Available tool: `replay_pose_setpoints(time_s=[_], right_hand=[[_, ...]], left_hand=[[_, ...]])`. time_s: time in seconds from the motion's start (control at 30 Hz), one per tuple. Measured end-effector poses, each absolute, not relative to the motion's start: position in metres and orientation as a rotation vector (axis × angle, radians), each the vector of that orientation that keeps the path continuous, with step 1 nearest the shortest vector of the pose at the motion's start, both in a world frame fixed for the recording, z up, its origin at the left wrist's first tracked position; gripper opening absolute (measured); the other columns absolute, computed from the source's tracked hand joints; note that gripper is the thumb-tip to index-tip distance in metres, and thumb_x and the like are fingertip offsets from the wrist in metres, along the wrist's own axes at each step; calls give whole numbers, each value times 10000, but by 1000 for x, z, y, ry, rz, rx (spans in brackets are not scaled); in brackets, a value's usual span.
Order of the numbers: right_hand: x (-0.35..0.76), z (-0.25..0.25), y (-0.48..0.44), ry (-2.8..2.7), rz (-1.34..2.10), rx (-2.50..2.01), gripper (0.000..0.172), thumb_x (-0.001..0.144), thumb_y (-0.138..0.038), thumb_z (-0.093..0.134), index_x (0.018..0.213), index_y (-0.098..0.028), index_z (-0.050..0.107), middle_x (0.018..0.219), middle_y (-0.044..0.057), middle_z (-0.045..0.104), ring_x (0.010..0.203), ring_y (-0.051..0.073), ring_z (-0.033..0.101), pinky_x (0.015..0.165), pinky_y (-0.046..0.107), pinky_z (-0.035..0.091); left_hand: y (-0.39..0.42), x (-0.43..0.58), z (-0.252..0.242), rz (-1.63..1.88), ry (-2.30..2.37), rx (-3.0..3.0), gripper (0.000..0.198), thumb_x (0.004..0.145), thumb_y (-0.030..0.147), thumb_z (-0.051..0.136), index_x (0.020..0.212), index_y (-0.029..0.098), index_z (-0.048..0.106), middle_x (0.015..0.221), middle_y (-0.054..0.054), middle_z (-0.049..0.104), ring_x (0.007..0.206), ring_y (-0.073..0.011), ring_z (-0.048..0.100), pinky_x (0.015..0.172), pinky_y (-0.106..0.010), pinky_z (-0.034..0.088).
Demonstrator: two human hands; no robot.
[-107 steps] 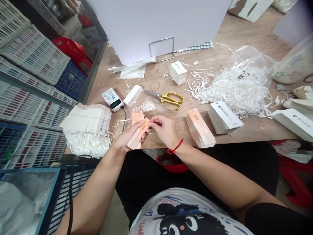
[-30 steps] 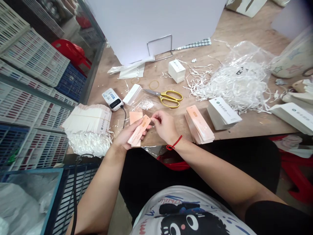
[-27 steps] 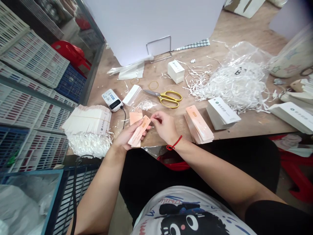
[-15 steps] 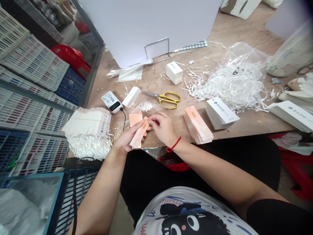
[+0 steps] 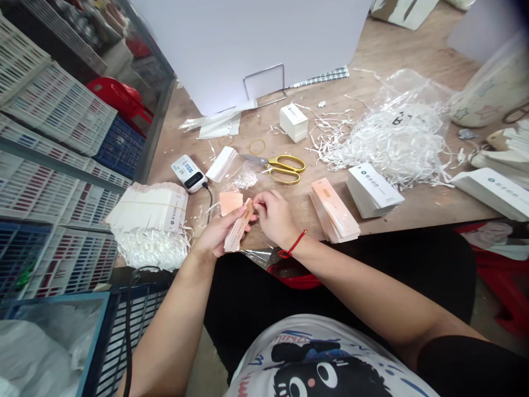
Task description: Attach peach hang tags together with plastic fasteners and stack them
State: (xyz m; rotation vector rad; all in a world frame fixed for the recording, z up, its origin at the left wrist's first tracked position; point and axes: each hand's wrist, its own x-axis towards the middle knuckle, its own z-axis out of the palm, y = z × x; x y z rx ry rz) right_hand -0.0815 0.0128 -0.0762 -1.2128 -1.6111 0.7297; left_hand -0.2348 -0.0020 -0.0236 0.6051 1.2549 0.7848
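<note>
My left hand [image 5: 217,232] is closed on a small stack of orange-pink paper tags [image 5: 236,234], held tilted over the table's front edge. My right hand [image 5: 276,215] pinches at the upper end of these tags; what is between its fingertips is too small to make out. Just behind the left hand lie more orange cards [image 5: 230,203] on the table. To the right of my right hand rests a stack of orange tags [image 5: 334,212], beside a stack of white printed tags [image 5: 374,192].
Scissors [image 5: 285,168] with yellow handles, a white device [image 5: 189,172] with a cable and a small white card stack [image 5: 293,122] lie behind the hands. A heap of white strings [image 5: 392,143] spreads at right. Banded tags [image 5: 151,207] stand at left.
The tags in my left hand have turned slightly more upright and moved a little right. My right hand stays pinched at their upper end.
</note>
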Motion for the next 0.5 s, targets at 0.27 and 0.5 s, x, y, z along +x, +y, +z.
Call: replay_pose_setpoints(time_s=[0.27, 0.5], right_hand=[[-79, -77, 16, -1570, 700, -1203, 183, 855, -63, 506, 802, -217, 589, 858, 38, 631, 846, 202, 590, 809, 357, 499], [-78, -76, 15, -1539, 827, -1102, 279, 893, -150, 535, 1149, -215, 626, 1000, 54, 674, 897, 197, 645, 839, 369, 544]], left_hand=[[-2, -238, -24, 808, 1168, 508, 256, 876, 299, 715, 1029, 95, 702, 878, -76, 739, 526, -84, 622, 407, -169, 492], [-2, -242, -26, 817, 1168, 498, 278, 881, 328, 712, 1028, 93, 683, 806, -71, 724, 510, -97, 625, 415, -177, 501]])
